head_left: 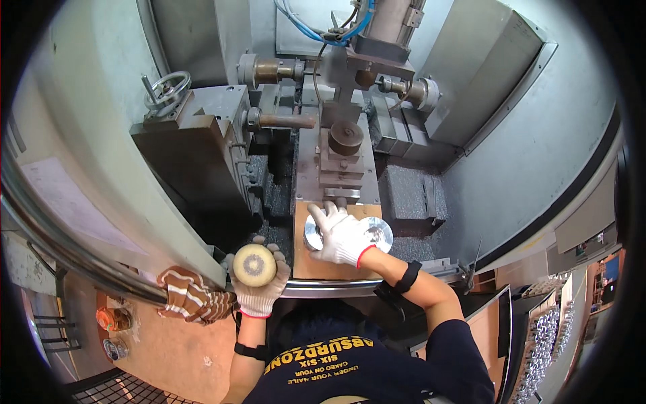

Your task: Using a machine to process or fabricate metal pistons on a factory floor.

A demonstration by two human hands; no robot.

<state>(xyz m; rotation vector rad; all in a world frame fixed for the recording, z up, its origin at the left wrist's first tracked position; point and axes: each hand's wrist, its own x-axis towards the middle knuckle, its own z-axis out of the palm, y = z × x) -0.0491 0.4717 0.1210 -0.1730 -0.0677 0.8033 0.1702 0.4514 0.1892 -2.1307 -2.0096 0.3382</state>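
Dark shirt close in, gloved hands at the machine

Nearest is the dark shirt (323, 377), with both forearms reaching past it. The left hand (261, 286) cups a round yellowish piece (256, 264). The right hand (336, 234) spreads over one shiny disc (311, 233); whether its fingers close on it, I cannot tell. A second disc (382, 233) lies on the brown board (330, 271), just right of those knuckles.

A one-handed hold on something so round could slip — glove fabric sliding on it would be the likely cause — and the metal rail (330, 291) sits just right of that grip, ready to dent it. A sideways sweep of the right hand could push the second disc over the board's right edge, toward the chip-strewn bed (414, 195). Ahead of its fingertips the fixture block (342, 165) leaves little room; lifting upward or drawing back looks easier.
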